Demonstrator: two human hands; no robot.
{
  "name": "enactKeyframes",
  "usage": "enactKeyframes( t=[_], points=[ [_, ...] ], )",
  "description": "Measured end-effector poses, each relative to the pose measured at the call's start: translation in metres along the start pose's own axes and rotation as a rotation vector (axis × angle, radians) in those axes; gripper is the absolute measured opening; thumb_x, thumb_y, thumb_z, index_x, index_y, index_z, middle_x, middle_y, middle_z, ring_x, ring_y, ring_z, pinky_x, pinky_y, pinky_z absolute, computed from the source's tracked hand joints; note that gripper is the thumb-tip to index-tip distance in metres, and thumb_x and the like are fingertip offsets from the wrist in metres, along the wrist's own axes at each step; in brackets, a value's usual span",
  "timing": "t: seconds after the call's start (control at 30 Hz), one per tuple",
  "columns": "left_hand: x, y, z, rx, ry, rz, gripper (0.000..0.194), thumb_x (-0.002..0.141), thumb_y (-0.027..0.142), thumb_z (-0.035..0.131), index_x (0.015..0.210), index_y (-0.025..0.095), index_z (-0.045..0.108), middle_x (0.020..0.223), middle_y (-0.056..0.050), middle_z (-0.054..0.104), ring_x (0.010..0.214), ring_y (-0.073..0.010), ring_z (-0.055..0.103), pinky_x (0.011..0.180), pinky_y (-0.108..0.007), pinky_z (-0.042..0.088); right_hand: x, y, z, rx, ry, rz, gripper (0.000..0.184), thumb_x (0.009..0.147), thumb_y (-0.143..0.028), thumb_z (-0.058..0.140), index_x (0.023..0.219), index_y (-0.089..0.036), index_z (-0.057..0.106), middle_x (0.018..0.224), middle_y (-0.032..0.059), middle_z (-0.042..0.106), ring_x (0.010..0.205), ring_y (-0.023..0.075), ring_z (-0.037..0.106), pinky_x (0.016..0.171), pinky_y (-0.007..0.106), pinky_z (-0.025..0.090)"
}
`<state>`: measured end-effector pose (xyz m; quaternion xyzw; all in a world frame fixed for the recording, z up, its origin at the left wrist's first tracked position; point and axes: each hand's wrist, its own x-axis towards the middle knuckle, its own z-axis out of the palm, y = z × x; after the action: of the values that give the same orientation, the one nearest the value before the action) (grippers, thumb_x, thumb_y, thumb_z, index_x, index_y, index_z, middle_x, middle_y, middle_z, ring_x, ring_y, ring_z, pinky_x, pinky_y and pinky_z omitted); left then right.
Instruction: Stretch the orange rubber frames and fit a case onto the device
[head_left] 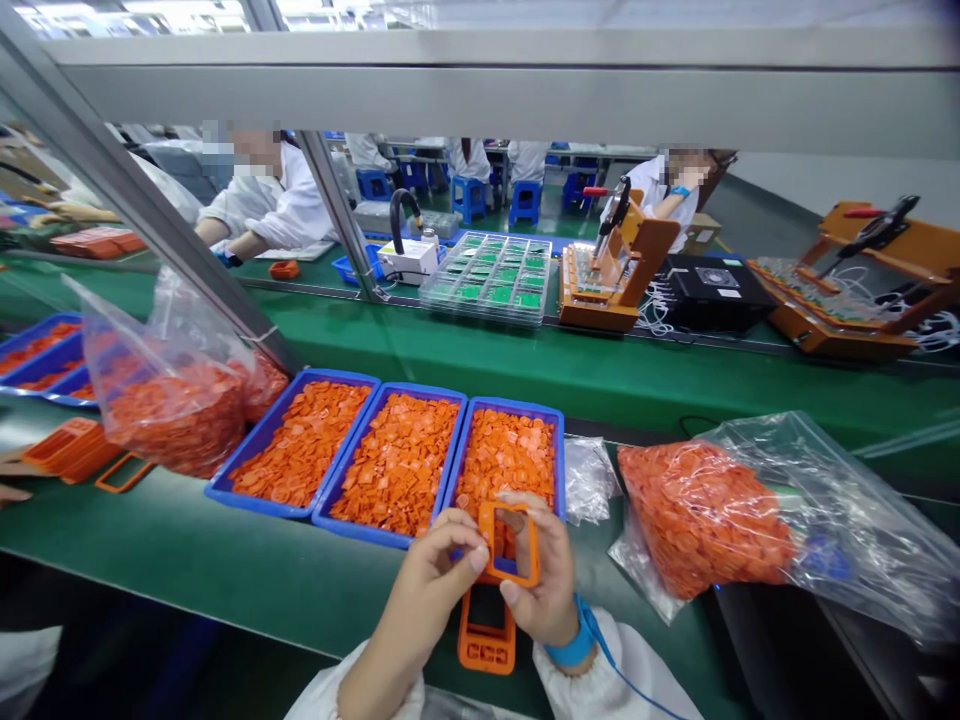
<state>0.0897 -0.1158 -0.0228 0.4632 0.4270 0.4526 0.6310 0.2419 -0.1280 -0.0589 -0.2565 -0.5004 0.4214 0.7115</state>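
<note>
Leftward, the bench [300,575] lies open to its edge; right hand [553,575] grips the frame [514,576], long axis roughly upright, left hand's [439,568] fingertips closed beside it.

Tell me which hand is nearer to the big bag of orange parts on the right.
Right. The right hand holds the frame's side facing the bag; the left hand is at its far side, farther away.

Grn bench [300,575] w/ blue trays [330,510].

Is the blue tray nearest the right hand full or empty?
Full: orange pieces cover the visible floor of the blue tray by the right hand, heaped nearly to its rim.
</note>
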Motion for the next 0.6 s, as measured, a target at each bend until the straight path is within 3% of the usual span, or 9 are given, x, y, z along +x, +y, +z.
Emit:
enactKeyframes(
  t=[0.1,0.23,0.4,0.6],
  points=[
    [-0.002,-0.005,0.002,-0.17,-0.019,-0.135,0.026,0.086,0.041,0.086,0.092,0.02,0.07,0.093,0.0,0.062,0.07,-0.0112,0.062,0.063,-0.022,0.054,0.003,0.0,0.0,-0.023,-0.013,0.003,0.054,0.094,-0.038,0.077,0.144,-0.04,0.057,0.143,0.0105,0.06,0.135,0.0325,0.062,0.111,0.055,0.055],
    [0.0,-0.002,0.001,-0.41,-0.099,-0.325,0.042,0.082,0.041,0.091,0.11,0.023,0.066,0.09,0.001,0.066,0.069,-0.0121,0.068,0.061,-0.023,0.058,0.003,0.001,-0.005,-0.088,-0.029,-0.004,0.061,0.086,-0.043,0.086,0.142,-0.041,0.06,0.14,0.0107,0.063,0.131,0.0332,0.065,0.108,0.054,0.058],
    [0.006,0.004,-0.008,-0.464,-0.27,-0.416,0.043,0.076,0.043,0.095,0.088,0.01,0.071,0.077,-0.005,0.072,0.058,-0.0088,0.068,0.056,-0.015,0.055,0.002,0.001,-0.008,-0.182,-0.084,-0.05,0.067,0.081,-0.043,0.091,0.141,-0.043,0.061,0.137,0.0095,0.068,0.125,0.0337,0.071,0.104,0.054,0.061],
    [0.008,-0.001,-0.017,-0.443,-0.298,-0.442,0.047,0.072,0.044,0.098,0.09,0.01,0.073,0.074,-0.007,0.077,0.053,-0.0113,0.072,0.05,-0.014,0.055,0.004,0.001,-0.008,-0.203,-0.16,-0.111,0.069,0.079,-0.047,0.091,0.141,-0.04,0.061,0.133,0.0095,0.071,0.121,0.0317,0.073,0.102,0.05,0.062]
  ],
)
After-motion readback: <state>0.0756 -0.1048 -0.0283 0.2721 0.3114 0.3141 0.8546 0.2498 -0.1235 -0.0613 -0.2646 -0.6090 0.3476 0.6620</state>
